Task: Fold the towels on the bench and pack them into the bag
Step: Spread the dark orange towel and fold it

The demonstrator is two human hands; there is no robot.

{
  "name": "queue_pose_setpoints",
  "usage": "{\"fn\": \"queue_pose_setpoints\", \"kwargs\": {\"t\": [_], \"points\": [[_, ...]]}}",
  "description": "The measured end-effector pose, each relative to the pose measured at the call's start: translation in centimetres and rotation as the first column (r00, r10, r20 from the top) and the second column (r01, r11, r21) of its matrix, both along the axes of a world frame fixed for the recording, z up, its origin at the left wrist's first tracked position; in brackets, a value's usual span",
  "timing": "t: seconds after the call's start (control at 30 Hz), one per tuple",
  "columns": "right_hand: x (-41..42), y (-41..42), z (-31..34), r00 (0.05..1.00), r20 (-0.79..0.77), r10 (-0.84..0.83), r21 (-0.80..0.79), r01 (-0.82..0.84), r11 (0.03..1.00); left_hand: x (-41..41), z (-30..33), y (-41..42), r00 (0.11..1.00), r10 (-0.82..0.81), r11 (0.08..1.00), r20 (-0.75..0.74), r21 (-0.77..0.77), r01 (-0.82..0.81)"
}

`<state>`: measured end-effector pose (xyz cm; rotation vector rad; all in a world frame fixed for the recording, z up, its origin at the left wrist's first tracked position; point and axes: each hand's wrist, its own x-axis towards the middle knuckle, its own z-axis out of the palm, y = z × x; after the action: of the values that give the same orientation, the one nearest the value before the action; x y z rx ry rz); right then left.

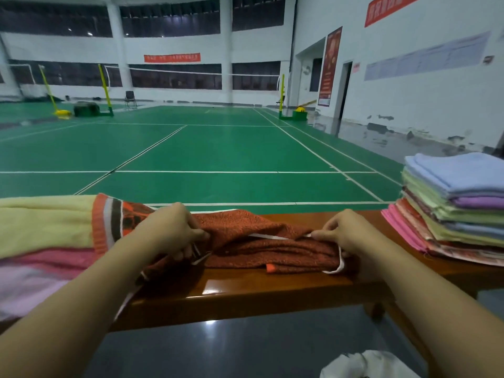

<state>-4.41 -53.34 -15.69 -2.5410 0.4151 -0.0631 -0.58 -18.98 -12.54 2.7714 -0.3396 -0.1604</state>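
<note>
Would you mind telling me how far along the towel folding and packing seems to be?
Done: a stack of folded towels sits at the bench's right end. In hand: the left hand and right hand pinch the rust-red towel mid-fold. Left: the unfolded pile on the left, then all packing; no bag is clearly visible.

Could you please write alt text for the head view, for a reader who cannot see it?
Both hands, left hand and right hand, pinch a rust-red towel on a wooden bench. Unfolded towels lie to the left, a folded stack to the right, a green court beyond.
</note>
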Motion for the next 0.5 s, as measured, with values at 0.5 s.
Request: {"fn": "queue_pose_setpoints", "kwargs": {"t": [0.5], "points": [[2.1, 0.9, 2.5, 0.855, 0.440, -0.272, 0.563, -0.027, 0.826, 5.5, 1.8, -0.4, 0.955, 0.162, 0.924, 0.250, -0.377, -0.058]]}}
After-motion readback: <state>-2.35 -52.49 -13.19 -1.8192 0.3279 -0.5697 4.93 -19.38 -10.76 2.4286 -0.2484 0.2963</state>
